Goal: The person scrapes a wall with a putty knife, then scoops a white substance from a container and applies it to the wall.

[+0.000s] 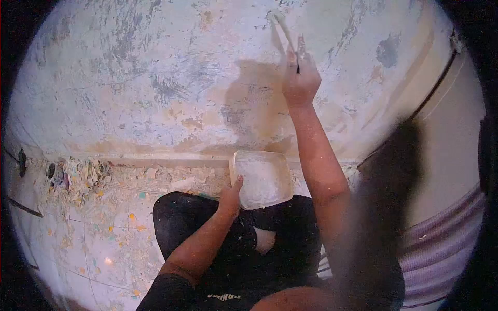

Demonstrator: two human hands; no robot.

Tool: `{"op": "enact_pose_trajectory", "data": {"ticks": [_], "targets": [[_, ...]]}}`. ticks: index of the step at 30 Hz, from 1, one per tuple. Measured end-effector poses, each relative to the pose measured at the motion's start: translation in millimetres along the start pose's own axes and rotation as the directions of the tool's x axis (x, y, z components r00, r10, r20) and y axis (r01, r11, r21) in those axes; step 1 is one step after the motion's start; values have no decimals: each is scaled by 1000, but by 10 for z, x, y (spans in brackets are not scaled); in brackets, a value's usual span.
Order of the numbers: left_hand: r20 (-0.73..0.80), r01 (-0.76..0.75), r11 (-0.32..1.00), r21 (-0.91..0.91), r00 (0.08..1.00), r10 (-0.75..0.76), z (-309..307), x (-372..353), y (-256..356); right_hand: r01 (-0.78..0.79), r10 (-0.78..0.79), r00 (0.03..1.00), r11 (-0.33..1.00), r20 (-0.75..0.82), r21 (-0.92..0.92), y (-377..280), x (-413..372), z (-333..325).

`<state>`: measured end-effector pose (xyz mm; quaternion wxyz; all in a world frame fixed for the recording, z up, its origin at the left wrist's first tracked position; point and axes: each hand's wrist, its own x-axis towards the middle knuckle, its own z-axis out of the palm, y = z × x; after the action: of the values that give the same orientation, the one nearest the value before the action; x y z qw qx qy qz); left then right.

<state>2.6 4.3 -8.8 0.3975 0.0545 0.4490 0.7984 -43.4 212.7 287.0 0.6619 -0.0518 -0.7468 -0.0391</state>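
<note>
My right hand (302,83) is raised to the wall, its fingers closed round a slim, pale tool that looks like a putty knife (281,34). The tool's far end touches the patchy wall (197,78) beside a small whitish smear. Low in front of my lap, my left hand (231,197) grips the left side of a squarish plastic tub (288,173). White paste (262,181) coats the inside of that tub. Part of the left fingers is hidden behind it.
Flakes and scraps of peeled coating (83,179) lie along the wall's base and over the tiled floor (88,249). At the lower right is a purple ribbed cloth or mat (441,254). A dark cord-like line (436,85) runs up the right-hand corner.
</note>
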Motion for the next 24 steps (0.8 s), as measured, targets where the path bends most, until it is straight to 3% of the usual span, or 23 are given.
{"op": "enact_pose_trajectory", "data": {"ticks": [3,6,8,11,15,17,24], "targets": [[25,14,999,-37,1000,-13,32,-51,4,75,-71,997,985,28,-158,-133,-1,15],[-55,72,996,49,996,-69,27,-48,52,-11,36,991,982,131,-187,-223,-9,91],[62,14,1000,-5,998,-13,-24,-18,13,-53,93,987,960,133,-274,-273,-35,157],[86,17,1000,-11,996,-16,-77,36,-57,-124,208,959,920,195,-371,-311,-53,263],[33,45,996,-80,999,-43,58,-57,74,-83,177,954,932,242,-353,-363,-93,375],[11,86,995,-43,996,-86,47,-52,61,-146,238,936,933,261,-328,-426,-82,436],[67,60,995,-82,996,-55,19,-13,-18,-118,208,940,942,270,-313,-589,-108,508]]}}
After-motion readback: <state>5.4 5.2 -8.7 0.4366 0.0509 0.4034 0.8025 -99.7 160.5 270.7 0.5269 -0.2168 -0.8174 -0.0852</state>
